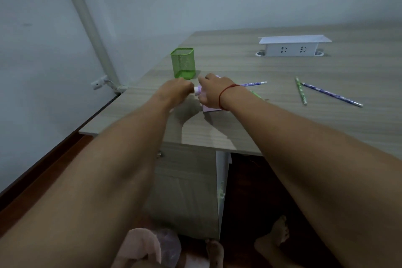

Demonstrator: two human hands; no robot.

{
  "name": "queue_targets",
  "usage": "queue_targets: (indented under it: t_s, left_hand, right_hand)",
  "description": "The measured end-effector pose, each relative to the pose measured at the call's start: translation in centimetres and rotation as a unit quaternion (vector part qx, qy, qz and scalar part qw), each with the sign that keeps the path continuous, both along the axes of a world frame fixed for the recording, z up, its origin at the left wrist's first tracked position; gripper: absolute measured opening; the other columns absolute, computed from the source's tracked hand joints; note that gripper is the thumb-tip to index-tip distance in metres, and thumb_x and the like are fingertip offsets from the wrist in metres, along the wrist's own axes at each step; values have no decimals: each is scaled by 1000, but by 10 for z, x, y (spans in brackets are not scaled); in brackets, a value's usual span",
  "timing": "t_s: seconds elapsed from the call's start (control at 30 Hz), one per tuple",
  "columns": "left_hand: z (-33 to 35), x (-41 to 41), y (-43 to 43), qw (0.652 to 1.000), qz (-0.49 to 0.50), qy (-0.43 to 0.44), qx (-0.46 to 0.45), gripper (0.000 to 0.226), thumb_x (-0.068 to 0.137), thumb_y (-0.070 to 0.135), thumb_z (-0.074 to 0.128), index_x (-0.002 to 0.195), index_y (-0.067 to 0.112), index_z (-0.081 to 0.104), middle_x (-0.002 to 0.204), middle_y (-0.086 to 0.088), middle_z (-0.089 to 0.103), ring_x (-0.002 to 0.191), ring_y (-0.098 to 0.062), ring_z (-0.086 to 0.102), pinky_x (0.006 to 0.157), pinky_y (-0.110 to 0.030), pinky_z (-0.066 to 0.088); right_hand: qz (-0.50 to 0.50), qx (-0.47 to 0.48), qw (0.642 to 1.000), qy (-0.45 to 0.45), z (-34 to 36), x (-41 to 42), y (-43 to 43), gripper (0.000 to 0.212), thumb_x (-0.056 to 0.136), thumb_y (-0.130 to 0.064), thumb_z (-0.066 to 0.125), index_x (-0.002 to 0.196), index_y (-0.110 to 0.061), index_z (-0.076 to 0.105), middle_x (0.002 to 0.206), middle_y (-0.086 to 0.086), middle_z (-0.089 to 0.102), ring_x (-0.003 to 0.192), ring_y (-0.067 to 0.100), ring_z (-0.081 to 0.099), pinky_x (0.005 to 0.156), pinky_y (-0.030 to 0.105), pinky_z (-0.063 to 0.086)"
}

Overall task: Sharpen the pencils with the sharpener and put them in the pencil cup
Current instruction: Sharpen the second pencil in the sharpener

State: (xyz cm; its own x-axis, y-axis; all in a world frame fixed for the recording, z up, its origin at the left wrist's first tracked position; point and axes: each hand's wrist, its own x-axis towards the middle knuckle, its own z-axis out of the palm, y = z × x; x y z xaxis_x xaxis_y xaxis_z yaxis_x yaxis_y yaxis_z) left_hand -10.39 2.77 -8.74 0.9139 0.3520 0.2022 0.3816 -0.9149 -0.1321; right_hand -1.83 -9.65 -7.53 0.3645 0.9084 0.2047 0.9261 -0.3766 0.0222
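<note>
The wood-grain surface (282, 128) fills the right half of the view, and both your bare arms reach across its near edge toward its left part. Your left hand (176, 91) is closed, its curled fingers pinching a small white-and-lilac sharpener (197, 90) that shows in the gap between your two hands. Your right hand (214, 91), with a red string bracelet (224, 95) on its wrist, is curled tight around the gripped pencil (253, 84); that pencil lines up with the sharpener, and its back end sticks out past your wrist toward 3 o'clock. A white socket box (293, 47) stands well apart at 2 o'clock from your hands. The green mesh pencil cup (183, 63) stands upright just beyond your left hand at 12 o'clock, near but not touching it. A pale lilac sheet (210, 108) lies flat under your right hand. Out at 3 o'clock, well apart from your hands, a long purple pencil (331, 94) and a green pencil (301, 91) lie on the surface, their far ends close together and their near ends spread. Part of a second green pencil (255, 94) shows just beside your right wrist.
</note>
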Motion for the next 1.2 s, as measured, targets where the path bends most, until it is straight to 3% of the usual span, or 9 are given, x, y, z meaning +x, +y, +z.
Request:
queue_targets:
  t_s: [0.2, 0.43, 0.6, 0.7, 0.77, 0.87, 1.0, 1.2]
  left_hand:
    - [14, 2, 9, 993, -49, -64, 91, 23, 94, 10, 48, 107, 16, 66, 99, -17, 66, 91, -37, 63, 69, -42, 51]
    - [22, -12, -6, 988, -61, -117, 82, 23, 97, 13, 46, 108, 3, 62, 101, -23, 65, 93, -40, 63, 72, -45, 51]
    - [6, -32, -28, 985, -80, -142, 57, 20, 93, 0, 48, 106, 2, 62, 101, -22, 66, 94, -38, 62, 77, -48, 52]
    - [-12, -38, -37, 990, -61, -125, 36, 21, 93, 1, 46, 108, 5, 61, 98, -20, 69, 95, -36, 64, 99, -47, 45]
    - [-17, -36, -41, 994, -24, -108, 20, 20, 96, 5, 45, 109, 3, 60, 98, -21, 68, 97, -38, 62, 105, -43, 40]
    - [-18, -36, -44, 996, -2, -94, -1, 22, 99, 12, 42, 107, 0, 59, 99, -24, 66, 97, -39, 60, 89, -47, 47]
    - [-29, -35, -48, 999, 13, -43, 10, 18, 96, 9, 48, 105, 1, 62, 101, -17, 66, 93, -31, 64, 81, -35, 48]
    - [-35, -17, -31, 1000, 15, 14, 8, 23, 96, 16, 48, 109, 8, 66, 108, -15, 66, 99, -29, 63, 86, -37, 50]
  right_hand:
    - [-24, -18, 1000, 6, 6, -1, 2, 47, 98, -34, 38, 139, -12, 38, 141, 13, 43, 123, 32, 49, 99, 39, 41]
    - [-48, -28, 998, 7, 8, -4, 3, 45, 98, -36, 38, 136, -12, 43, 138, 14, 45, 121, 34, 51, 96, 40, 42]
    - [-64, -26, 998, 2, 12, -10, 4, 46, 98, -36, 36, 135, -10, 46, 135, 17, 48, 120, 35, 52, 95, 40, 44]
    - [-66, -25, 997, -8, 13, -14, 3, 42, 97, -32, 40, 129, -8, 51, 131, 17, 51, 115, 34, 55, 87, 38, 45]
    - [-63, -25, 998, -2, 12, -13, 3, 39, 96, -29, 41, 127, -7, 52, 130, 18, 51, 114, 36, 55, 86, 37, 44]
    - [-59, -24, 998, -1, 12, -11, 4, 38, 96, -28, 41, 124, -6, 53, 128, 18, 53, 112, 35, 57, 84, 36, 44]
    - [-48, -25, 999, -1, 11, -10, 4, 44, 97, -33, 38, 130, -6, 50, 131, 18, 50, 115, 36, 55, 91, 39, 45]
    - [-14, -30, 999, -3, 6, 0, 4, 46, 97, -35, 39, 134, -9, 43, 137, 16, 45, 120, 33, 50, 96, 40, 42]
